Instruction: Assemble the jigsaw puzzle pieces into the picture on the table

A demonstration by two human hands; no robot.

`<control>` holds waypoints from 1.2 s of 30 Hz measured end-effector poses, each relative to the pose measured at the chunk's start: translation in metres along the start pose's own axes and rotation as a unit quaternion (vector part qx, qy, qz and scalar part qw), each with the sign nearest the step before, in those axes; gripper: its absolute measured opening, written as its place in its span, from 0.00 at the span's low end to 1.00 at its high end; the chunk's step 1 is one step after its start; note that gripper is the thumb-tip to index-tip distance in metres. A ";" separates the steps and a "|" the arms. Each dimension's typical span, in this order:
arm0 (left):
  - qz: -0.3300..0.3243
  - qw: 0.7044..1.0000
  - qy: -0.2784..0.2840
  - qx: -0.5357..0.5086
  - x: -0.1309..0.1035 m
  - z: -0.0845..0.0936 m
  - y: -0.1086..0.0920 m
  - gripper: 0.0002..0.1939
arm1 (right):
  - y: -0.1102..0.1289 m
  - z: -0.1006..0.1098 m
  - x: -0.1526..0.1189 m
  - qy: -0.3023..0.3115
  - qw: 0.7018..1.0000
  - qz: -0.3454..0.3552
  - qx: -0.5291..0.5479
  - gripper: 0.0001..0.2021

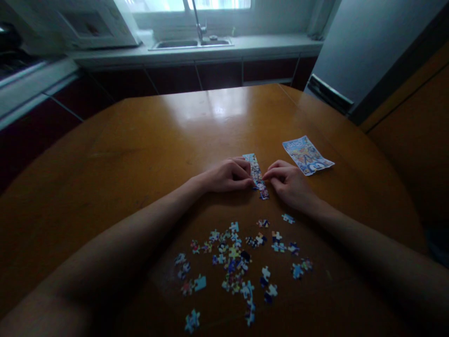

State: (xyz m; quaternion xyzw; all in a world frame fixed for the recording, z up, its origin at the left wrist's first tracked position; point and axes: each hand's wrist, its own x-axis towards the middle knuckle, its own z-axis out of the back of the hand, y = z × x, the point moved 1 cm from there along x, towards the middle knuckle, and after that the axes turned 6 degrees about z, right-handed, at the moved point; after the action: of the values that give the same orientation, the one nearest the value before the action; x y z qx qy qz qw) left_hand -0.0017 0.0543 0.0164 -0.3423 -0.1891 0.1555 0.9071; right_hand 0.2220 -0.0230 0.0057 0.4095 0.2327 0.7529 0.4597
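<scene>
A narrow strip of joined jigsaw puzzle pieces (255, 167) lies on the wooden table between my two hands. Along its left side, my left hand (234, 174) is closed, with curled fingers against the strip's edge. My right hand (288, 183) is pinched at the opposite edge, its thumb and index fingertips touching the strip's lower part. Whether a loose piece sits between those fingertips is too small to tell. Nearer to me, many loose jigsaw pieces (233, 252) are scattered in a rough heap. One lone piece (288, 218) rests just below my right hand.
A creased picture sheet (305, 154) lies right of my right hand. The brown table (157, 135) has a rounded edge. Beyond it are a counter with a sink (177, 44) and tap, a white box-shaped appliance (94, 23) at left, and a tall grey appliance (372, 42) at right.
</scene>
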 end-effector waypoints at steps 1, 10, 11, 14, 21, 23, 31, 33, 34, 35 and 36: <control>-0.004 1.000 0.006 0.007 0.000 0.000 0.000 0.14 | 0.000 0.000 0.000 0.001 1.000 0.003 0.003 0.12; 0.011 1.000 0.024 0.013 0.003 0.000 -0.001 0.17 | 0.003 -0.002 -0.004 0.080 0.994 0.074 0.002 0.16; 0.011 1.000 0.022 0.014 0.003 0.000 -0.001 0.17 | 0.004 -0.002 -0.004 0.086 0.993 0.077 -0.010 0.16; 0.011 1.000 0.010 0.014 0.002 -0.001 0.000 0.18 | 0.006 -0.002 -0.004 0.091 0.992 0.081 -0.030 0.15; 0.006 1.000 0.002 0.016 0.002 -0.002 0.001 0.18 | 0.005 -0.002 -0.004 0.089 0.993 0.074 -0.030 0.15; 0.002 1.000 0.004 0.020 0.002 -0.001 0.001 0.18 | 0.005 -0.002 -0.004 0.090 0.993 0.073 -0.026 0.15; 0.006 1.000 0.014 0.017 0.001 -0.002 0.000 0.17 | 0.007 -0.001 -0.003 0.097 0.993 0.063 -0.017 0.15; 0.013 1.000 0.010 0.013 0.002 -0.002 0.000 0.18 | 0.007 0.000 -0.003 0.099 0.993 0.058 -0.013 0.15; 0.014 1.000 0.008 0.013 0.002 -0.002 0.000 0.19 | 0.007 0.000 -0.003 0.099 0.993 0.056 -0.011 0.15; 0.015 1.000 0.007 0.015 0.002 -0.002 0.000 0.19 | 0.007 0.000 -0.003 0.099 0.994 0.055 -0.009 0.15; 0.015 1.000 0.009 0.017 0.003 -0.002 0.000 0.19 | 0.007 -0.001 -0.003 0.098 0.994 0.055 -0.009 0.15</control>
State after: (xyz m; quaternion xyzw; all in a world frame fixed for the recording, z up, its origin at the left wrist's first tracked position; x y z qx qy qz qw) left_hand 0.0014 0.0543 0.0158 -0.3308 -0.1731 0.1693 0.9121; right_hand 0.2185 -0.0287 0.0096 0.3419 0.2470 0.8155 0.3964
